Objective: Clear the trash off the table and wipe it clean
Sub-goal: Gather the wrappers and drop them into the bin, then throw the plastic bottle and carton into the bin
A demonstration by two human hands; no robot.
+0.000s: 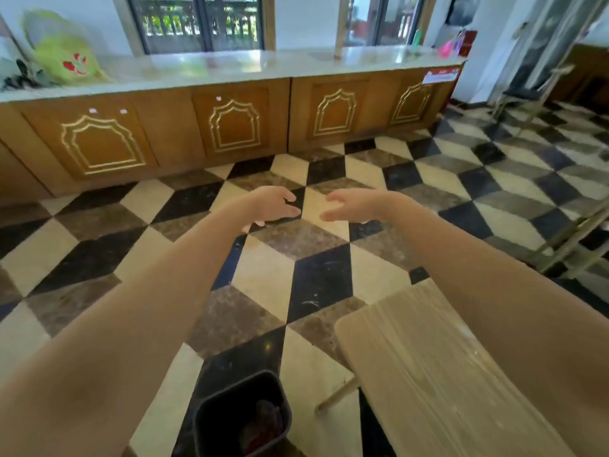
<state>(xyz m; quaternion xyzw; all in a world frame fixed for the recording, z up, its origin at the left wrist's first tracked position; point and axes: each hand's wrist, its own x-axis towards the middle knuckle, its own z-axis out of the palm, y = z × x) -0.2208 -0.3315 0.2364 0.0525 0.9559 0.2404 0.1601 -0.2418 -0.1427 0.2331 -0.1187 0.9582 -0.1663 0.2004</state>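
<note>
both your hands are stretched out ahead of you over the floor, empty. your left hand (275,206) has its fingers loosely curled and spread, gripping nothing. your right hand (351,206) mirrors it, fingers apart and slack, palm facing the left one, with a gap between the two. neither hand touches anything; both bare forearms run back toward you on either side of the view.

under the hands lies the floor (270,275), a pattern of cream, black and brown diamond tiles with some scuffs and specks.

below your right forearm is the table (428,374), a pale wood-grain top with a rounded corner and a thin leg showing beneath its edge. the part you can see carries no trash, only a few faint pale specks near the right arm.

down by your left side, just beside the table corner, stands the bin (242,415), dark and square-mouthed, on the floor. inside it sits something crumpled, dark with red in it; you cannot tell what it is.

farther off, a long wooden cabinet (230,127) runs across the room under a pale counter (230,65). a green bag (62,52) rests on the counter's left end.
</note>
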